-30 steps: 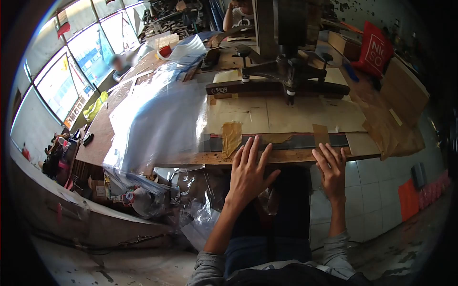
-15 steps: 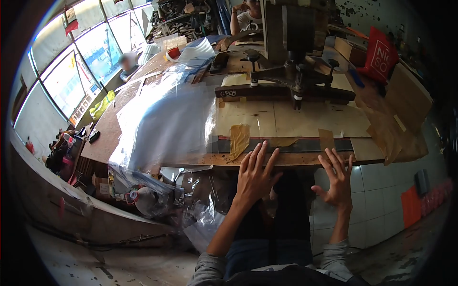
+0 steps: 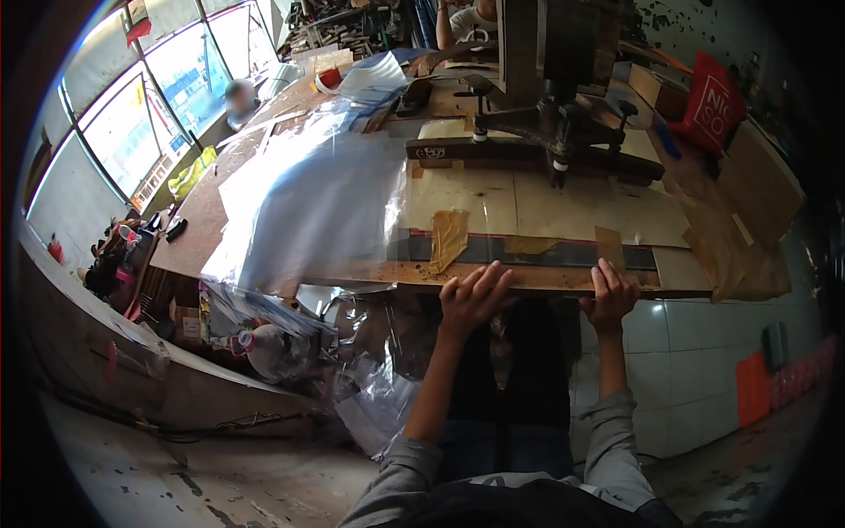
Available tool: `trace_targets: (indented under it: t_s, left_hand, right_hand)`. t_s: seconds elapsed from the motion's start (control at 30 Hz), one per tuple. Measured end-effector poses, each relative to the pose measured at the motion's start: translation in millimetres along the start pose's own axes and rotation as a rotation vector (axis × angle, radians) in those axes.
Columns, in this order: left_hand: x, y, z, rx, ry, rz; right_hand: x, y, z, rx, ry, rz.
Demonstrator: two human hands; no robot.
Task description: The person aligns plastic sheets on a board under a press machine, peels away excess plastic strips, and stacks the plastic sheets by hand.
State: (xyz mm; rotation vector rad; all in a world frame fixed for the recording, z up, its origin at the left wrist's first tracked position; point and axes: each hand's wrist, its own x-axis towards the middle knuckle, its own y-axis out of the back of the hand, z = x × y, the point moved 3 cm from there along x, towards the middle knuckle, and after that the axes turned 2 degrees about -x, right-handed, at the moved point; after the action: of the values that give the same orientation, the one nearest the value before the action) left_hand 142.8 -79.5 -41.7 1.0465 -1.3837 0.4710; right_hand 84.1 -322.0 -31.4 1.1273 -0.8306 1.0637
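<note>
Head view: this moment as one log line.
left hand: curled at table edge | right hand: curled at table edge, by tape strip | plastic sheets: left of hands

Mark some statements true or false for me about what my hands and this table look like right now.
1. The left hand is at the front edge of the table. True.
2. The red bag is left of the clear plastic sheets. False: the red bag is right of the clear plastic sheets.
3. The dark bar has white writing on it. True.
4. The right hand is up on the dark bar. False: the right hand is at the table's front edge.
</note>
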Motion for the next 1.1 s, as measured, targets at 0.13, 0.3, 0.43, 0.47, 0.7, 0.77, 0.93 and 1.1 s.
trace_targets:
  t_s: [0.13, 0.3, 0.43, 0.47, 0.7, 0.77, 0.93, 1.1]
  left_hand:
    - [10, 16, -7, -0.045, -0.046, -0.099]
    - [20, 39, -19, -0.18, -0.009, -0.3]
    - [16, 40, -29, -0.146, 0.024, -0.226]
    - [17, 40, -30, -0.144, 0.012, -0.224]
    - [12, 36, -28, -0.108, -0.001, -0.18]
    - [11, 35, -27, -0.097, 0.004, -0.178]
    - [10, 33, -24, -0.115, 0.056, -0.174]
    - [11, 35, -22, -0.14, 0.096, -0.18]
  right_hand:
    - [-4, 0, 5, 0.019, 0.068, -0.03]
    - [1, 4, 4, 0.049, 0.076, -0.052]
    - [3, 8, 4, 0.072, 0.09, -0.082]
    - [2, 7, 6, 0.05, 0.113, -0.097]
    - [1, 8, 8, 0.019, 0.153, -0.087]
    - [1, 9, 7, 0.018, 0.133, -0.087]
    - [-6, 5, 3, -0.026, 0.063, -0.045]
    - [-6, 7, 3, 0.003, 0.049, -0.064]
